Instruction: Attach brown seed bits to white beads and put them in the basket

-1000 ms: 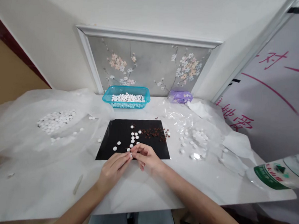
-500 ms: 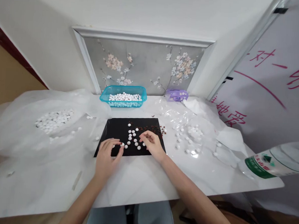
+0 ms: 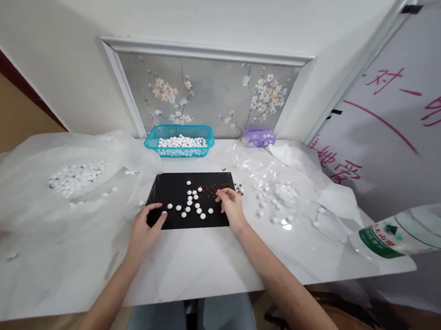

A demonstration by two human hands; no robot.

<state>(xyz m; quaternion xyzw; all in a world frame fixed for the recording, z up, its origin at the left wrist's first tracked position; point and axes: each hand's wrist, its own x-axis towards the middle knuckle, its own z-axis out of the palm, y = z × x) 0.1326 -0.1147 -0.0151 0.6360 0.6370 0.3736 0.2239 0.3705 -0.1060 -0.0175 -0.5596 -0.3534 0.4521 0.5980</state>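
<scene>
A black board (image 3: pixel 170 192) lies on the white table, with several round white pieces (image 3: pixel 197 205) arranged on its middle and lower part. Small reddish-brown bits (image 3: pixel 209 189) are scattered over its upper right. At the board's lower left corner is my left hand (image 3: pixel 145 228), thumb and forefinger apart, the thumb tip beside a white piece (image 3: pixel 164 213). My right hand (image 3: pixel 232 210) hovers over the right edge, fingertips pinched together near the brown bits; whatever is between them is too small to make out.
Behind the board stands a teal basket (image 3: pixel 151 140) of white pieces, with a purple packet (image 3: pixel 259 137) to its right. Plastic sheeting (image 3: pixel 29 173) with white pieces covers the left side. More pieces lie on clear plastic at right, near a large bottle (image 3: pixel 406 231).
My left hand has moved left, uncovering white pieces on the board, and its fingers have spread. My right hand has shifted slightly right, towards the board's edge.
</scene>
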